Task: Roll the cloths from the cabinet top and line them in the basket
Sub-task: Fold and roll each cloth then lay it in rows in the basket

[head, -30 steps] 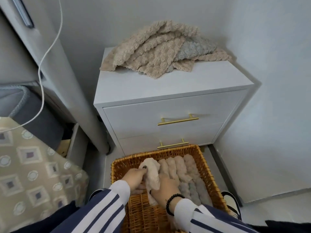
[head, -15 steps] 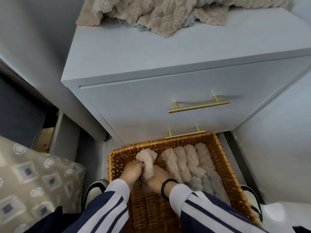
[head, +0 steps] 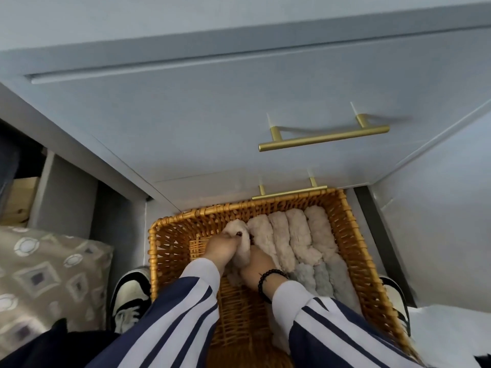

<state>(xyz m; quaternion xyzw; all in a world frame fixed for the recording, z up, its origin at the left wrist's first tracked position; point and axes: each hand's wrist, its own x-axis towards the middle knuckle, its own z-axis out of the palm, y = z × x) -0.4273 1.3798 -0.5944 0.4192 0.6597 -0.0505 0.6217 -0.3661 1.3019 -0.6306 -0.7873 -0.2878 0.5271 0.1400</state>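
Striped sleeves, beaded bracelet, two-tone shoes

Navy-and-white striped sleeves (head: pixel 170 312) end in white cuffs behind both hands; a black beaded bracelet (head: pixel 268 280) circles the right wrist; black-and-white sneakers (head: pixel 130 296) flank them.

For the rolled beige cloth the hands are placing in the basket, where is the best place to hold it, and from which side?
Best held round its middle, from above. The rolled cloth lies lengthwise beside the row of rolls, so a grip like the left hand's and right hand's probably keeps it from unrolling.
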